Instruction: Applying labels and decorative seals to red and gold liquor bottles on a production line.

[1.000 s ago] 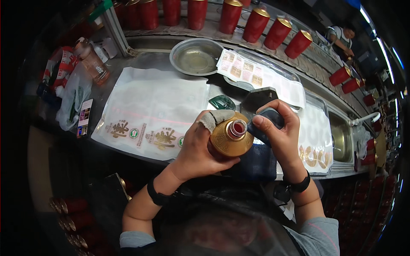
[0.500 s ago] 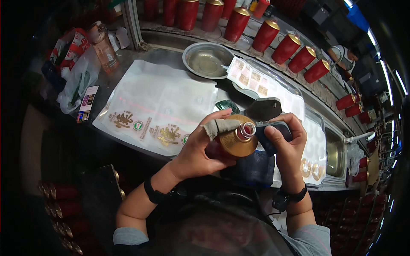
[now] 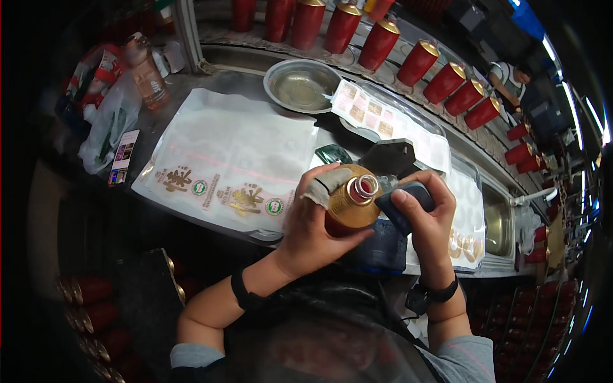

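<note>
Several tall red bottles with gold shoulders [image 3: 379,48] line the belt along the top of the frame. Going down in size, I've got a big white sheet with gold and green printing [image 3: 239,137] left of centre and a round silver metal basin [image 3: 270,82] upper middle. Dead centre, the left hand [image 3: 305,237] is wrapped snugly round one red bottle with a gold shoulder and clear uncapped neck [image 3: 353,212], mouth tipped up. Just right of it, the right hand [image 3: 437,209] pinches a flat dark-blue pad [image 3: 396,218], thumb on top; can't tell from my feed if it touches the gold. Smallest bit: a grey wrap [image 3: 324,186] on a left finger. My tip: brace the bottle low, lay the pad flat, press lightly, and stay off that bare mouth.
</note>
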The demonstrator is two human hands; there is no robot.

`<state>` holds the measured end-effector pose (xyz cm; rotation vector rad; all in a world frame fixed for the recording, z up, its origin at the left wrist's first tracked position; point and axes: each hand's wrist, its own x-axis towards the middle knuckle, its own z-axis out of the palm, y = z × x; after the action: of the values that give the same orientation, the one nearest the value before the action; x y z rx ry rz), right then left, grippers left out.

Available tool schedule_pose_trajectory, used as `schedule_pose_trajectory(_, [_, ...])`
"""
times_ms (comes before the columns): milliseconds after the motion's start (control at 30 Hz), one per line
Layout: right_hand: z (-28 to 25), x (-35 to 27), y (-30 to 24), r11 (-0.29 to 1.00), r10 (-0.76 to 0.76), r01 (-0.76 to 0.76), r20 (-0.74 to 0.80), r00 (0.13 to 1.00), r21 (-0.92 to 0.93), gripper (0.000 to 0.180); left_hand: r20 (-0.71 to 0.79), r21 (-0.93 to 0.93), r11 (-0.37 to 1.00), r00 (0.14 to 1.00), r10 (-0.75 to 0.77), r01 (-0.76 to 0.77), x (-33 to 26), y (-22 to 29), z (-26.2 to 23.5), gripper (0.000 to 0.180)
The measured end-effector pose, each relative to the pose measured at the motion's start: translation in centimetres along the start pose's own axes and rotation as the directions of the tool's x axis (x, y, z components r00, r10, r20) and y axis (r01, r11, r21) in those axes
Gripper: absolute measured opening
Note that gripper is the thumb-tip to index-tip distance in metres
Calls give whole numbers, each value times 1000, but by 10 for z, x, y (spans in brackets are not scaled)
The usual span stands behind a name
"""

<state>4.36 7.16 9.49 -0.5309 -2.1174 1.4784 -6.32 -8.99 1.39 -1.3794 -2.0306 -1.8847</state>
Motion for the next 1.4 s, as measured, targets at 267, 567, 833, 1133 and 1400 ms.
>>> schedule_pose_trajectory(267, [4, 50, 7, 997, -51, 58, 153, 987, -43, 22, 172, -72, 994, 982, -73, 86, 16, -9, -18, 96])
schedule_pose_trajectory(567, [26, 121, -10, 983, -138, 181, 724, 675, 19, 28, 454, -445, 819, 880, -141, 361, 27, -30, -25, 114])
schedule_pose_trajectory(833, [57, 147, -30, 974, -151, 207, 941, 302, 90, 28, 618, -407, 747, 760, -199, 526, 36, -31, -31, 108])
schedule_pose_trajectory(1133, [17, 104, 7, 975, -183, 224, 527, 830, -13, 30, 498, -427, 798, 847, -185, 425, 27, -29, -27, 120])
schedule_pose_trajectory(1400, [-2, 80, 16, 977, -147, 188, 317, 937, -103, 20, 438, -229, 946, 892, -112, 231, 22, -22, -23, 101])
